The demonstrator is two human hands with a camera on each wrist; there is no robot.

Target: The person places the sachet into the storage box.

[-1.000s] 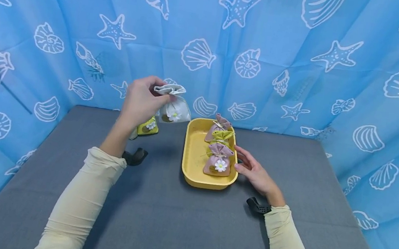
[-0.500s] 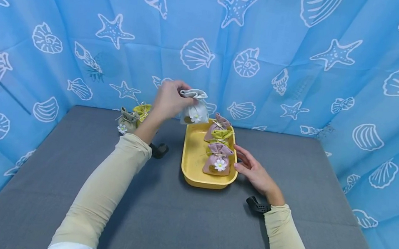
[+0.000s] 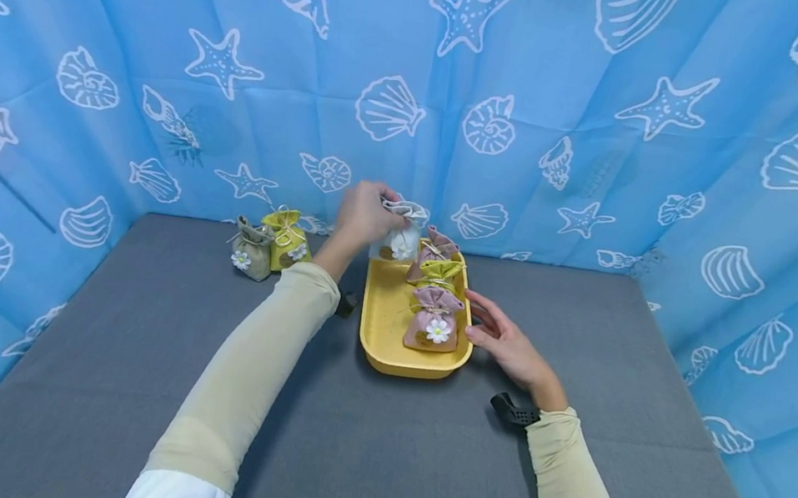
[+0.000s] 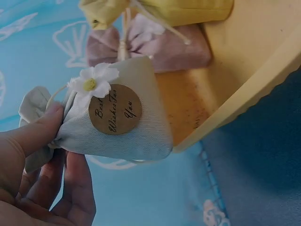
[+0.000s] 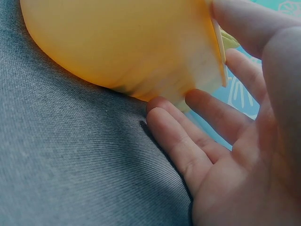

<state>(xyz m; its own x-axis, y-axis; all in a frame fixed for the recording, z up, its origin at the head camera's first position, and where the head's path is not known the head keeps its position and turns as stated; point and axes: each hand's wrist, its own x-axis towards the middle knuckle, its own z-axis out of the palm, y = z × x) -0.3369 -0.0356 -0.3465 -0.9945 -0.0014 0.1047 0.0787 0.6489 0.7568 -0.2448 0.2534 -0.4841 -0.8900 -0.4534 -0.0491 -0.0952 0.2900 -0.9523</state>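
My left hand [image 3: 365, 215] pinches a pale grey-white drawstring pouch [image 4: 136, 108] by its gathered neck. The pouch carries a white flower and a round brown "Best Wishes For You" sticker, and hangs over the far left corner of a yellow tray [image 3: 381, 339]. Along the tray's right side, a pink pouch [image 3: 431, 333], a yellow-green pouch [image 3: 441, 271] and another pink pouch [image 3: 432, 249] stand in a row. On the tray's outer right wall, my right hand [image 3: 507, 347] rests with fingertips touching it; in the right wrist view the fingers [image 5: 174, 136] look extended and relaxed.
A grey-green pouch [image 3: 251, 251] and a yellow pouch [image 3: 287, 238] stand on the grey table [image 3: 372, 456] left of the tray. A blue shell-patterned curtain [image 3: 411, 158] rises right behind the table's far edge.
My left hand has carried the grey-white pouch rightward from above the left-hand pouches, then lowered it at the tray's far left corner. My right hand stays at the tray's side.
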